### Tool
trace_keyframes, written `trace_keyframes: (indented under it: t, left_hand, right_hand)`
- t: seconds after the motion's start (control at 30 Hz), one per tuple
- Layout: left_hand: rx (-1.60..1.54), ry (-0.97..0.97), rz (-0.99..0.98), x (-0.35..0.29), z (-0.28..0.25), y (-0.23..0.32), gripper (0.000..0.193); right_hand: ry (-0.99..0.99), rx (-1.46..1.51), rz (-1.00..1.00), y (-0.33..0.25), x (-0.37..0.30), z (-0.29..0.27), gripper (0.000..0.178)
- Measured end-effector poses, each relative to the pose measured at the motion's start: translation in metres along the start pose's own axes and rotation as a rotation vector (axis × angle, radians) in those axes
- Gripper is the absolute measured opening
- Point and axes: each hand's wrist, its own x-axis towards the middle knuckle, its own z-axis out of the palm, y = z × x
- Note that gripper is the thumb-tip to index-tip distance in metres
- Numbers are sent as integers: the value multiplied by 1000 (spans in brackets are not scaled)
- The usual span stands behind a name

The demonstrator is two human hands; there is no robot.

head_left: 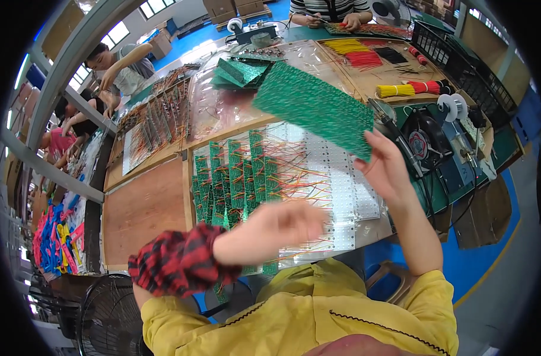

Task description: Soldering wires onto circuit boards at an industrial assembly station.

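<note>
My right hand (389,169) grips a large green circuit board panel (318,104) by its near right corner, thumb and fingers closed on the edge. The panel is raised and tilted above the table, smeared by motion. Lower down, my left hand (276,231) hangs over wired boards; blur hides how its fingers stand. Beneath it, rows of green circuit boards (232,178) with red and yellow wires lie beside pale, hole-dotted panels (339,196). Just beyond the raised panel is a stack of green boards (241,72) on clear plastic.
At the right stand a black fan (426,139), a solder spool (452,107) and a pen-shaped tool (396,133). Wire bundles (398,90) and a black crate (460,65) lie beyond. Wooden dividers (185,190) split the table. Other people work at the far side and left.
</note>
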Motion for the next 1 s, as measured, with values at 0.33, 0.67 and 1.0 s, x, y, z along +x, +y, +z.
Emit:
trace_keyframes:
  t: [0.33,0.67,1.0]
  left_hand:
    - [-89,-408,808,-44,65,1,32]
    - [198,-134,1141,-58,55,-7,23]
    - [-17,-48,971,-34,34,15,19]
  right_hand:
    - [96,420,201,5,-25,-25,17]
    - [141,309,162,18,-86,-19,19]
    - [406,-126,30,49,-116,26,31]
